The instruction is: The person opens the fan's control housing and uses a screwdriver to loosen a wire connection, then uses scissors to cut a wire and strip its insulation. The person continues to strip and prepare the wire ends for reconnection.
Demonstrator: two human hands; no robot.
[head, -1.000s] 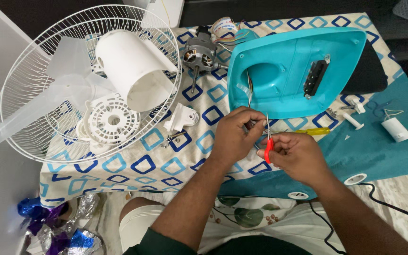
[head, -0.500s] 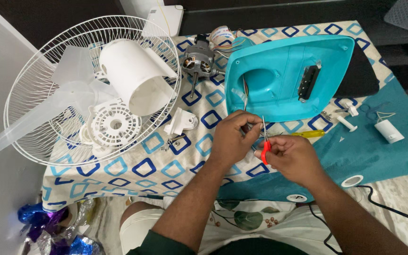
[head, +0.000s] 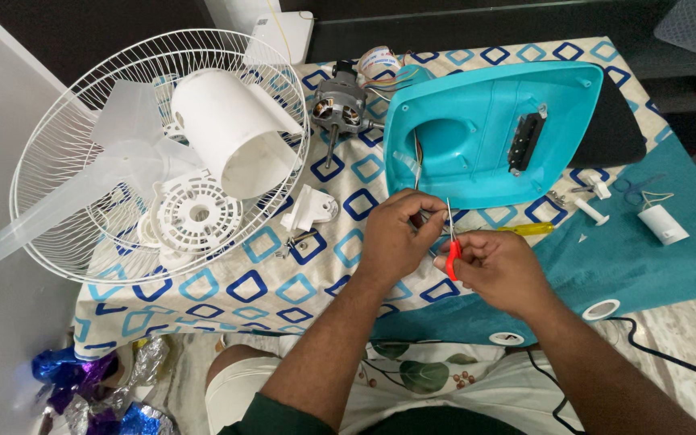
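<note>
My right hand (head: 499, 270) grips a small tool with red handles (head: 452, 259), its thin metal tip pointing up. My left hand (head: 396, 238) pinches a thin wire (head: 417, 165) that runs out of the opening of the turquoise plastic fan base (head: 485, 129). Both hands meet just in front of that base, over the patterned tablecloth (head: 235, 282). The tool's tip stands right beside the fingers of my left hand.
A white wire fan guard (head: 58, 137) holds translucent blades, a white motor cover (head: 231, 141) and a round white vented part (head: 195, 213). A bare fan motor (head: 336, 109) lies behind. A yellow-handled screwdriver (head: 525, 229), a white capacitor (head: 660, 223) and small white parts lie right.
My hands stay together at the same spot with the red-handled tool and the wire. The view has shifted slightly; nothing on the table has moved.
</note>
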